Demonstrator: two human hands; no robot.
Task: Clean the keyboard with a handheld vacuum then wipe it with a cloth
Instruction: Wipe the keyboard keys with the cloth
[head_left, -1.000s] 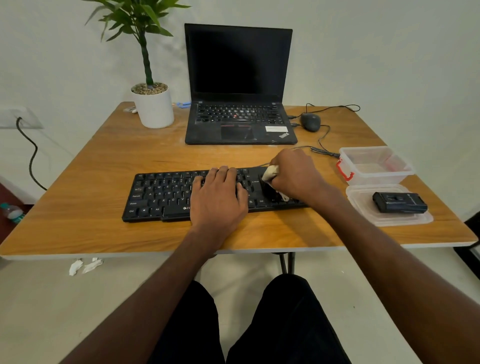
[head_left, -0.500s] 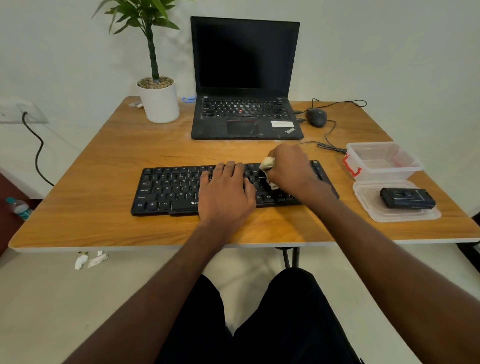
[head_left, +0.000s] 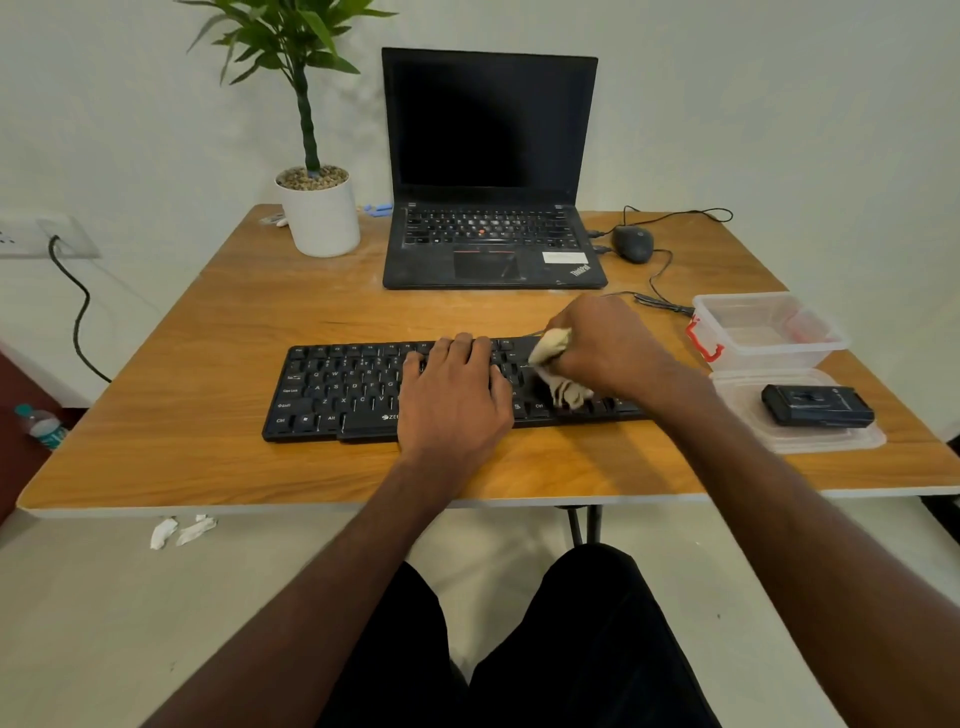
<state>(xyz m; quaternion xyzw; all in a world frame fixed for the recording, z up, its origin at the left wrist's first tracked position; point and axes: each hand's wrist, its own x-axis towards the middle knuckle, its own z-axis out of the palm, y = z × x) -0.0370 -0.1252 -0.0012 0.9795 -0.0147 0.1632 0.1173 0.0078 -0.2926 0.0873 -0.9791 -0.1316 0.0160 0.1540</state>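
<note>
A black keyboard (head_left: 337, 389) lies across the front of the wooden table (head_left: 249, 322). My left hand (head_left: 454, 395) rests flat on its middle keys, fingers straight. My right hand (head_left: 608, 348) grips a crumpled beige cloth (head_left: 558, 364) and presses it onto the keys at the keyboard's right part, hiding that end. The black handheld vacuum (head_left: 818, 405) lies on a clear plastic lid (head_left: 810, 441) to the right of the keyboard, apart from both hands.
An open black laptop (head_left: 493, 171) stands at the back middle, a potted plant (head_left: 317, 208) to its left, a wired mouse (head_left: 632, 243) to its right. A clear plastic box (head_left: 769, 332) sits right of my right hand. Paper scraps (head_left: 179, 530) and a bottle (head_left: 41, 426) lie on the floor.
My right hand slid left with the cloth across the keys, then back to the right. My left hand stayed flat on the keyboard. The camera view shifted a little.
</note>
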